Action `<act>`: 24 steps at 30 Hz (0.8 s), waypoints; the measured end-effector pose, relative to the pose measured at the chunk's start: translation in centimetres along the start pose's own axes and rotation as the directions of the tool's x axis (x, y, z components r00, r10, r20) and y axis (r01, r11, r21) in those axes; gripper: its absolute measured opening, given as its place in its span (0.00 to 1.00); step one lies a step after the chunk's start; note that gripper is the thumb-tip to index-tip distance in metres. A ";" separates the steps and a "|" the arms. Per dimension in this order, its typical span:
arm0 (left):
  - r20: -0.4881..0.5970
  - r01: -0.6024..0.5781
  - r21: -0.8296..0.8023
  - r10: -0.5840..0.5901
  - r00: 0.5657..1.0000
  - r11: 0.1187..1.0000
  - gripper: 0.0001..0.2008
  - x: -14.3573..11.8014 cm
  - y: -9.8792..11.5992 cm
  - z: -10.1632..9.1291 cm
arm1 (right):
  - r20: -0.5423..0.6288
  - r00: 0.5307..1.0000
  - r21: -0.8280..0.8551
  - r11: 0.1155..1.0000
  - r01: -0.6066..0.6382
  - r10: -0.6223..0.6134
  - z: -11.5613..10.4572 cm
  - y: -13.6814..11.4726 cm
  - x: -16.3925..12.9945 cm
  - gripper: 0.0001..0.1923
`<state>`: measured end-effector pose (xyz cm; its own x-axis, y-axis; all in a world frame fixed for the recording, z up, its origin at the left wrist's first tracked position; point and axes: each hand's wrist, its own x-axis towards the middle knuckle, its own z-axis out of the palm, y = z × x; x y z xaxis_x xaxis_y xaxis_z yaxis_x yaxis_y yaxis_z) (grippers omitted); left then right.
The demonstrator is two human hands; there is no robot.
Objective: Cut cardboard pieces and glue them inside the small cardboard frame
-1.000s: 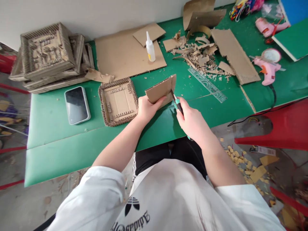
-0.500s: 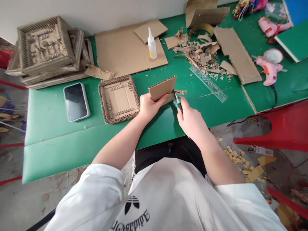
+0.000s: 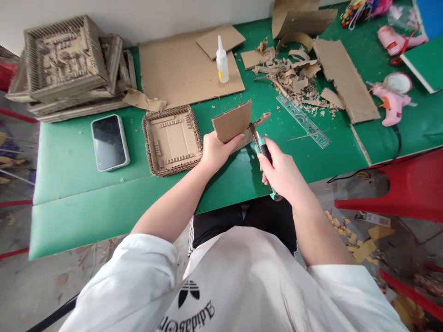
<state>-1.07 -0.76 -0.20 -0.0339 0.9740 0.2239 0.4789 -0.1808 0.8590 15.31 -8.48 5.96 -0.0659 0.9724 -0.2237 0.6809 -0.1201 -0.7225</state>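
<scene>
My left hand (image 3: 215,151) grips a small brown cardboard piece (image 3: 232,121) by its lower edge and holds it tilted above the green table (image 3: 86,193). My right hand (image 3: 281,171) is closed around a teal-handled utility knife (image 3: 263,154), its blade at the cardboard's right edge. A thin cardboard strip (image 3: 262,119) curls off that edge beside the blade. A square woven-edged cardboard tray (image 3: 172,140) lies just left of my left hand.
A phone (image 3: 110,142) lies left of the tray. Stacked cardboard trays (image 3: 65,69) fill the far left corner. A glue bottle (image 3: 222,62) stands on a cardboard sheet (image 3: 187,74). Scraps (image 3: 294,78), a clear ruler (image 3: 303,121), a pink glue gun (image 3: 391,102) and a red stool (image 3: 401,184) sit right.
The knife has travelled down the cardboard's right edge toward me, and a thin strip has peeled away from it. My right hand pulled back a little; the view shifted slightly.
</scene>
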 end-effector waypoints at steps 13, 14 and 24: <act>-0.012 -0.002 -0.007 0.002 1.000 1.000 0.14 0.0 0.3 0.0 | -0.131 0.988 -0.342 0.939 0.031 -0.080 1.9 0.0 -0.2 0.27; -0.011 -0.006 -0.006 0.006 1.000 1.000 0.14 0.0 0.3 0.0 | -0.144 0.986 -0.356 0.934 0.025 -0.082 2.1 0.0 -0.1 0.27; 0.001 0.007 0.017 -0.007 1.000 1.000 0.14 -0.1 0.5 0.0 | -0.180 0.982 -0.342 0.940 -0.008 -0.057 3.6 0.3 -0.3 0.27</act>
<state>-0.79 -0.97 0.22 -0.0360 0.9754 0.2175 0.4934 -0.1719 0.8526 12.89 -9.48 3.46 0.0278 0.9978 -0.0604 0.8900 -0.0522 -0.4530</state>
